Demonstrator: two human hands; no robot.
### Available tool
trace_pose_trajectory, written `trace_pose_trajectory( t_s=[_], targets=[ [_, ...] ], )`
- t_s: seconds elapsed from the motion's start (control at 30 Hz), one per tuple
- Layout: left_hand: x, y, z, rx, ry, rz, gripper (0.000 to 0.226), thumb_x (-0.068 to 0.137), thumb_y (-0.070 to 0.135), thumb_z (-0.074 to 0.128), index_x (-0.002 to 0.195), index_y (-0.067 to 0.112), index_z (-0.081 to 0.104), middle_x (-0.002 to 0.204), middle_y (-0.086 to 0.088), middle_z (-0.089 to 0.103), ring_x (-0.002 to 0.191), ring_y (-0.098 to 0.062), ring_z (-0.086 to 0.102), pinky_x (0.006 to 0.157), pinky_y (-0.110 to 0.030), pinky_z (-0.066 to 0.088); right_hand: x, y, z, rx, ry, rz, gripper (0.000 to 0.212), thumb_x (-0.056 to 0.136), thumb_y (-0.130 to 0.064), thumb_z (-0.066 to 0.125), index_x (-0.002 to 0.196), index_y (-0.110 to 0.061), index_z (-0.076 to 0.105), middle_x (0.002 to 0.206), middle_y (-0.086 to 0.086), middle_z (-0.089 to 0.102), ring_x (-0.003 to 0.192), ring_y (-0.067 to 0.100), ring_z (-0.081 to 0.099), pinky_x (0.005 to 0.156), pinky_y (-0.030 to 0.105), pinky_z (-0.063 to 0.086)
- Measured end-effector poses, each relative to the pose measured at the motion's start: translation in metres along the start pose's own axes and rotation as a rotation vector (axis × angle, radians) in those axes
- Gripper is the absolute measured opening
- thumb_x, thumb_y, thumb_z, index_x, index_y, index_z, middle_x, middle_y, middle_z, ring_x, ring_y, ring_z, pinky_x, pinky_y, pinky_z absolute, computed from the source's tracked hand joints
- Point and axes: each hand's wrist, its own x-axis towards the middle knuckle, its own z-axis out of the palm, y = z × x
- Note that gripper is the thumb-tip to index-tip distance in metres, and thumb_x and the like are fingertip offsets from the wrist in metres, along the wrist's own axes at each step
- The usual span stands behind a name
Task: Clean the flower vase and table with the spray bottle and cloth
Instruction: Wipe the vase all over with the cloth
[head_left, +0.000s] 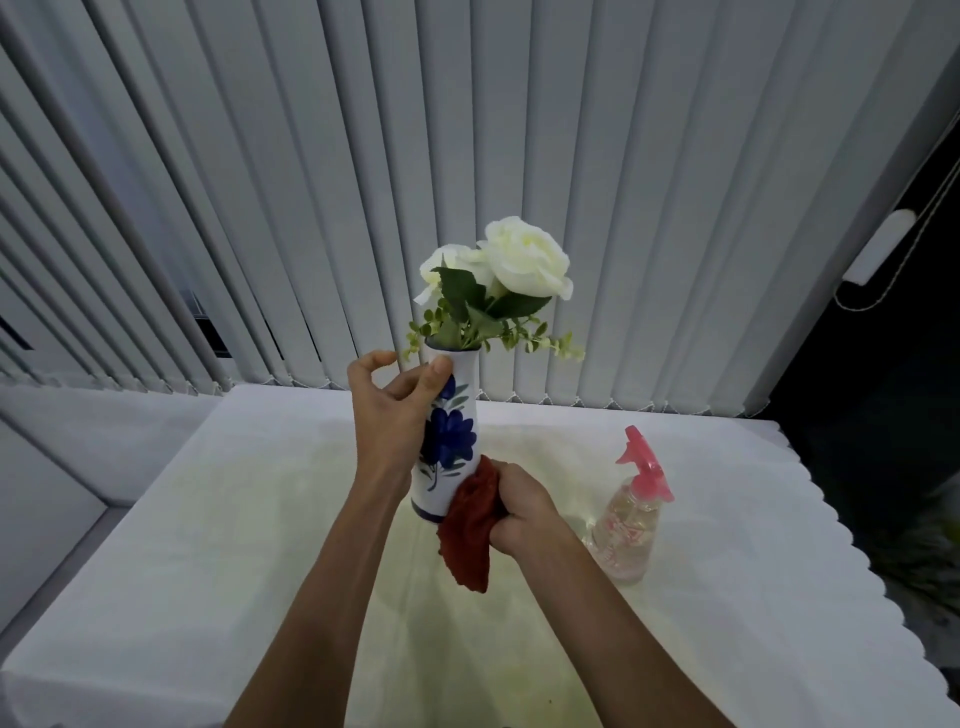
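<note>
A tall white vase (451, 441) painted with blue flowers is lifted above the table, tilted slightly, with white roses (524, 260) and green leaves in its mouth. My left hand (395, 405) grips the vase near its neck, thumb across the front. My right hand (522, 512) clutches a bunched red cloth (467, 530) and presses it against the vase's lower right side and base. A clear spray bottle (626, 530) with a pink trigger head stands on the table to the right of my right hand.
The table (208, 545) carries a white cloth with a scalloped edge on the right. Grey vertical blinds (519, 156) hang close behind it. A low ledge runs along the left, and a dark gap lies at the right.
</note>
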Motion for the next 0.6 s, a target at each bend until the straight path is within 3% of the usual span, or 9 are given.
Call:
trace_pose_trajectory(
  t_s=[0.1, 0.23, 0.33, 0.43, 0.47, 0.53, 0.6],
  targets=[
    [0.000, 0.000, 0.003, 0.193, 0.019, 0.124, 0.042, 0.082, 0.034, 0.079, 0.108, 0.017, 0.051, 0.096, 0.000, 0.075, 0.089, -0.013, 0.074, 0.084, -0.031, 0.062, -0.008, -0.003, 0.000, 0.058, 0.023, -0.041, 0.034, 0.076, 0.002, 0.076, 0.110, 0.005, 0.078, 0.110, 0.025, 0.078, 0.107, 0.044, 0.074, 0.092, 0.059, 0.060],
    [-0.002, 0.006, 0.006, 0.400, 0.115, 0.151, 0.052, 0.072, 0.046, 0.085, 0.107, 0.026, 0.053, 0.092, 0.018, 0.064, 0.087, 0.005, 0.062, 0.073, -0.011, 0.048, -0.022, -0.009, -0.001, 0.074, 0.083, -0.123, 0.014, 0.082, 0.002, 0.076, 0.096, 0.004, 0.079, 0.105, 0.027, 0.078, 0.103, 0.045, 0.075, 0.091, 0.063, 0.060],
    [0.003, 0.005, 0.003, 0.458, 0.136, 0.111, 0.048, 0.071, 0.051, 0.085, 0.101, 0.026, 0.058, 0.090, 0.012, 0.066, 0.085, -0.009, 0.064, 0.074, -0.019, 0.048, -0.027, -0.014, -0.003, 0.034, 0.139, -0.189, 0.005, 0.089, 0.002, 0.070, 0.086, 0.002, 0.075, 0.100, 0.025, 0.077, 0.085, 0.039, 0.074, 0.086, 0.056, 0.063],
    [0.009, 0.000, 0.000, 0.393, 0.084, 0.040, 0.034, 0.076, 0.045, 0.083, 0.097, 0.023, 0.066, 0.093, 0.007, 0.072, 0.090, -0.015, 0.068, 0.081, -0.031, 0.052, -0.033, -0.021, -0.006, -0.038, 0.167, -0.252, 0.016, 0.095, 0.004, 0.061, 0.084, -0.005, 0.069, 0.093, 0.018, 0.070, 0.071, 0.028, 0.064, 0.060, 0.034, 0.060],
    [0.010, -0.001, -0.001, 0.363, 0.065, 0.029, 0.025, 0.078, 0.039, 0.082, 0.093, 0.026, 0.067, 0.092, 0.008, 0.073, 0.091, -0.016, 0.068, 0.081, -0.032, 0.052, -0.036, -0.024, -0.005, -0.075, 0.161, -0.280, 0.016, 0.096, 0.004, 0.059, 0.089, -0.006, 0.069, 0.096, 0.017, 0.070, 0.074, 0.027, 0.064, 0.061, 0.033, 0.058],
    [0.013, -0.006, -0.001, 0.323, 0.026, 0.010, 0.010, 0.081, 0.029, 0.079, 0.085, 0.027, 0.070, 0.088, 0.007, 0.074, 0.094, -0.023, 0.071, 0.080, -0.038, 0.056, -0.044, -0.033, 0.001, -0.130, 0.120, -0.346, 0.015, 0.097, 0.000, 0.061, 0.099, -0.010, 0.073, 0.106, 0.015, 0.074, 0.086, 0.029, 0.067, 0.076, 0.037, 0.060],
    [0.016, -0.010, -0.001, 0.296, -0.025, -0.003, 0.013, 0.076, 0.029, 0.079, 0.087, 0.024, 0.074, 0.088, 0.002, 0.078, 0.094, -0.027, 0.073, 0.082, -0.046, 0.061, -0.054, -0.045, 0.016, -0.173, 0.050, -0.433, 0.016, 0.097, -0.006, 0.063, 0.096, -0.016, 0.075, 0.104, 0.010, 0.076, 0.095, 0.027, 0.069, 0.088, 0.039, 0.060]
  ],
)
